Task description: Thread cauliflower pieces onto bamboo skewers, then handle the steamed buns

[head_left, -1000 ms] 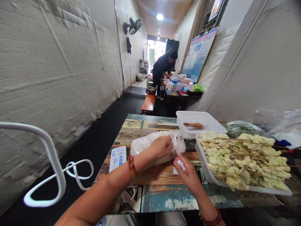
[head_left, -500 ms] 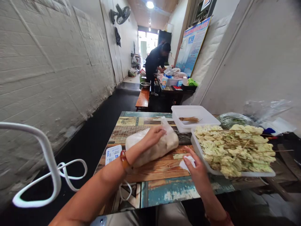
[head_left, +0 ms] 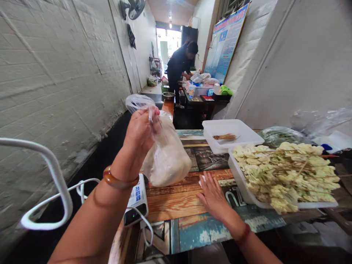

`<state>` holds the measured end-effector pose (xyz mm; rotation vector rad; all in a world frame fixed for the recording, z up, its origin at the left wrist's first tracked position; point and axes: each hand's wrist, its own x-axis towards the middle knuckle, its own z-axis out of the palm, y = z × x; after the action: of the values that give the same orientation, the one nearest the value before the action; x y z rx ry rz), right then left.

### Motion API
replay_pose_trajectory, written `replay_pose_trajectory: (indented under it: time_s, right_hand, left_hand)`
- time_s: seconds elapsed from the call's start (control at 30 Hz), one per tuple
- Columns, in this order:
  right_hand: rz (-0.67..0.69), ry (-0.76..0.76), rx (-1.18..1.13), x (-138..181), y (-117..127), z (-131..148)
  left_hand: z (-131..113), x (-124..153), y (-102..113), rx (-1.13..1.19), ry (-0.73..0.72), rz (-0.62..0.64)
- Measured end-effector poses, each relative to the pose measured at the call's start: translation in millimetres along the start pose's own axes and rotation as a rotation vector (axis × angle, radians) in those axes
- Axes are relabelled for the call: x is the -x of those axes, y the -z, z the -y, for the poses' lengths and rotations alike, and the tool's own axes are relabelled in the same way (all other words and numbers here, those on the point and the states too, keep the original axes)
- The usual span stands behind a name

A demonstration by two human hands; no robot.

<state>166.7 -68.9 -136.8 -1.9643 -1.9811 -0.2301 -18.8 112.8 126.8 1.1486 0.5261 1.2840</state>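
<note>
My left hand (head_left: 140, 132) is raised above the table, its fingers pinched round the neck of a clear plastic bag (head_left: 165, 156) that hangs full of pale food. My right hand (head_left: 213, 194) lies palm down on the wooden table (head_left: 176, 205), fingers stretched flat over a small white tissue (head_left: 202, 180) that peeks out at the fingertips. A white tray (head_left: 240, 179) heaped with pale yellow-green skewered vegetables (head_left: 283, 170) stands just right of that hand.
An empty-looking white tub (head_left: 233, 137) holds a few bamboo skewers. A white power bank (head_left: 136, 201) with a white cable (head_left: 55, 176) lies at the table's left edge. Plastic bags (head_left: 277, 135) sit at the right. A person in black (head_left: 178, 68) works at a far table.
My left hand has lifted the bag off the table and now holds it hanging in the air. My right hand has moved from a loose hold on the tissue to lying flat on it.
</note>
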Motion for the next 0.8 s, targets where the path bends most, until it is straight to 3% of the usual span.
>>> replay_pose_trajectory:
  time_s: [0.13, 0.23, 0.33, 0.5, 0.63, 0.8]
  right_hand:
    - [-0.108, 0.035, -0.132, -57, 7, -8]
    - [-0.225, -0.071, -0.155, -62, 23, -38]
    - [-0.261, -0.203, -0.111, -56, 29, -71]
    - [-0.219, -0.386, -0.064, -70, 1, -100]
    - [-0.222, -0.398, -0.092, -88, -19, -89]
    - [-0.174, -0.161, -0.212, -80, -28, -32]
  left_hand:
    - [-9, -2, 7, -0.05, -0.051, -0.087]
    - [-7, 1, 19, -0.022, -0.042, -0.1]
    - [-6, 5, 29, 0.032, -0.003, -0.069]
    - [-6, 7, 35, 0.004, 0.019, -0.035]
    - [-3, 6, 28, -0.002, 0.003, 0.022]
    - [9, -2, 12, -0.035, 0.032, 0.076]
